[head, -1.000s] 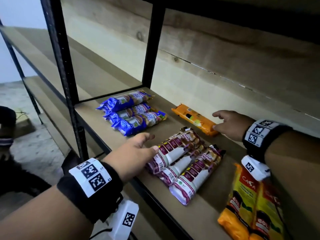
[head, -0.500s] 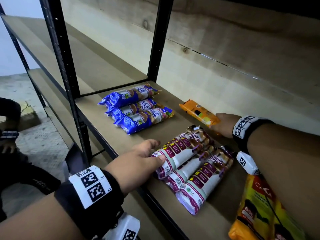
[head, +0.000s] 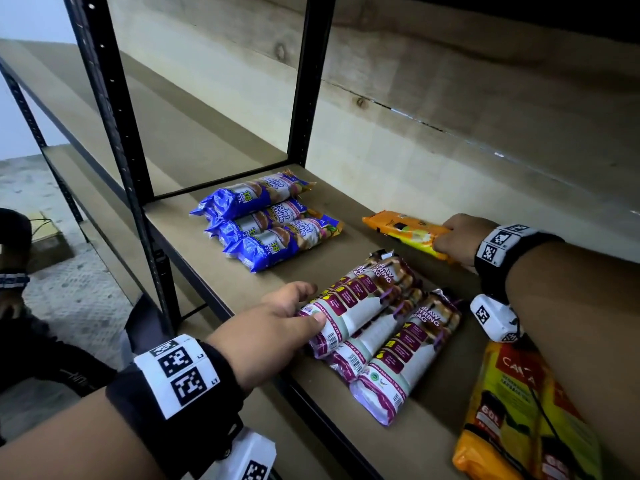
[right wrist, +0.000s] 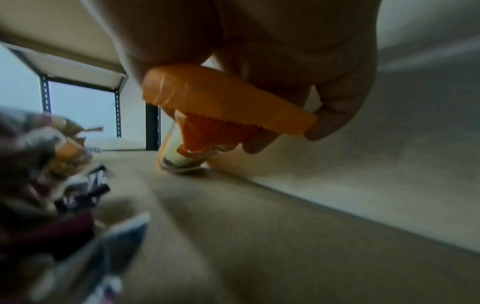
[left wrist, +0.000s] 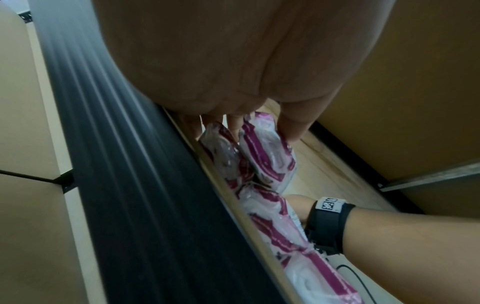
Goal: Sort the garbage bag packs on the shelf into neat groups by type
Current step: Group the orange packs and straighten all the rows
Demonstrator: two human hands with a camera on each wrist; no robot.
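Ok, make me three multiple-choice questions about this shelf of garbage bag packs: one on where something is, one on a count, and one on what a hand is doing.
1. Where does the single orange plastic pack lie?
A. Near the back wall
B. At the shelf's front edge
C. On top of the blue packs

2. How many blue plastic packs lie grouped on the brown shelf board?
A. One
B. Three
C. Five

3. What is the right hand doing?
A. Hanging free, holding nothing
B. Pressing flat on the shelf board
C. Gripping one end of the orange pack

Answers:
1. A: the head view shows it behind the white-and-maroon drawstring packs, close to the wall.
2. B: three lie side by side.
3. C: the right wrist view shows fingers curled round the pack's crimped end.
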